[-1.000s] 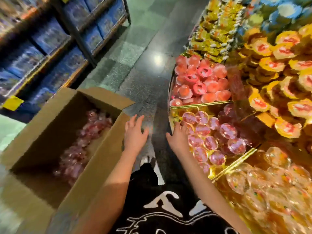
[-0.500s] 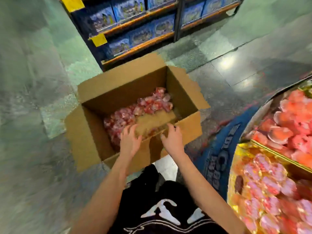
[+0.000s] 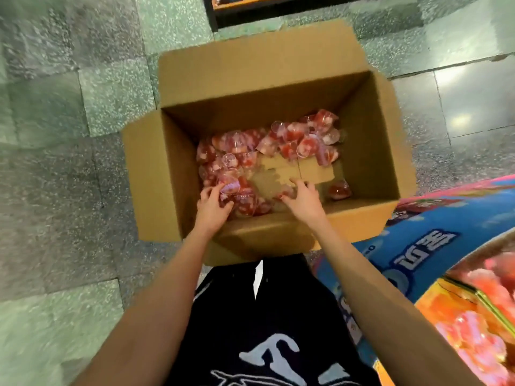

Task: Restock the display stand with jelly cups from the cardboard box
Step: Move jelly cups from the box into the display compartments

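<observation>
Two hands in cardboard box (image 3: pixel 362 151): left grip (image 3: pixel 213 204) around jelly cup (image 3: pixel 230 188), right grip (image 3: pixel 305 203) unclear.

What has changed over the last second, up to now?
Both hands swung from the display stand over to the cardboard box and down into it. The left hand now grips a jelly cup; the right hand has its fingers among cups beside it, grip unclear. The box stays open on the floor, heaped cups along its far and left sides.

White characters on the blue banner (image 3: pixel 412 263) round the display stand (image 3: pixel 437 305) are upside down and blurred, unreadable; likewise the print on the black shirt (image 3: pixel 278 324).
</observation>
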Action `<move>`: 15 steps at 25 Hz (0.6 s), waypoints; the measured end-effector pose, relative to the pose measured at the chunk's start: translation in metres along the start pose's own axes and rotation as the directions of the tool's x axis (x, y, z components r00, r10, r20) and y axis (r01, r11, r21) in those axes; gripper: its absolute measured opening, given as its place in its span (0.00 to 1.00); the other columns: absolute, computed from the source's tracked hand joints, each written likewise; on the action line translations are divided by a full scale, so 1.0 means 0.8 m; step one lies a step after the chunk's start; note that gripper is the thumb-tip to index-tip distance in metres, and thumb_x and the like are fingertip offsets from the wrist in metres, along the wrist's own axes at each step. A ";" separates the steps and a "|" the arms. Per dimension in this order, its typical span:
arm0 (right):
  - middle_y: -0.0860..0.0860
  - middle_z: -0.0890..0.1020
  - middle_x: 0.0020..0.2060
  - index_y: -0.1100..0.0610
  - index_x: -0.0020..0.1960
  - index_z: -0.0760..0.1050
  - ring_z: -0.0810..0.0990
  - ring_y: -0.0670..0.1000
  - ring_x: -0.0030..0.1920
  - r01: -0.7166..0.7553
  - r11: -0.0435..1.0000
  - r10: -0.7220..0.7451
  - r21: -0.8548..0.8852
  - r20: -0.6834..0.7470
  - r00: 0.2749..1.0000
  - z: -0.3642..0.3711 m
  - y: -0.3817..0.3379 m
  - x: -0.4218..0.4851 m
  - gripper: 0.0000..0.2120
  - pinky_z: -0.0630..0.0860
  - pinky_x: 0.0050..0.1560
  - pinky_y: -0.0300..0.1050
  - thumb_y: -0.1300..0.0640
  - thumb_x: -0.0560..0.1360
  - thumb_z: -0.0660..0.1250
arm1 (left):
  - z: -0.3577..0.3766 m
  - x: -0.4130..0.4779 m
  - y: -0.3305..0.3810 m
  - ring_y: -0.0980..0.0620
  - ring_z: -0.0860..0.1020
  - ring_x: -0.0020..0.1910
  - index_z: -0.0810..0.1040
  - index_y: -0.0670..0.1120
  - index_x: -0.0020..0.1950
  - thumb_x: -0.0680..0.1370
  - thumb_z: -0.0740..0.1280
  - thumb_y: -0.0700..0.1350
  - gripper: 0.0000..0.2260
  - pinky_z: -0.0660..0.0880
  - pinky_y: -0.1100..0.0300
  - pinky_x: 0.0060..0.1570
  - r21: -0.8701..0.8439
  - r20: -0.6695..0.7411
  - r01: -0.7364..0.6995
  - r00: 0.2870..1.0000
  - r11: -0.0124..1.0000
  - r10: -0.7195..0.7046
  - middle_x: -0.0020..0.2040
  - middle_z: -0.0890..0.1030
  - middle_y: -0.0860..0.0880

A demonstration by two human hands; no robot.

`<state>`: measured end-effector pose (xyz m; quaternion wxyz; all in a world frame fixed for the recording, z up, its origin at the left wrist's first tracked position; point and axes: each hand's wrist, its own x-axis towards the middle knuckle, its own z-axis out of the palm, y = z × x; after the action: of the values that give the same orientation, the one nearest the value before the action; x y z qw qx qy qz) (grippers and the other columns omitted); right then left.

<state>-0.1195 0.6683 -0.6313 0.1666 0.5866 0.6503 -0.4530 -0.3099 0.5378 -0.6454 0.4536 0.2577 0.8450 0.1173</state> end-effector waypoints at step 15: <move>0.53 0.69 0.72 0.45 0.77 0.56 0.73 0.57 0.65 -0.170 0.984 0.176 -0.047 0.315 0.933 0.065 0.043 0.190 0.40 0.72 0.66 0.58 0.37 0.72 0.70 | 0.063 0.111 -0.018 0.43 0.67 0.71 0.57 0.60 0.77 0.77 0.71 0.51 0.34 0.66 0.51 0.70 -0.157 -0.021 0.078 0.996 0.985 -0.082 0.76 0.55 0.46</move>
<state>-0.1433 0.7169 -0.7865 0.3140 0.5595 0.5649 -0.5189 -0.3135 0.5724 -0.7428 0.4652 0.1856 0.8490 0.1683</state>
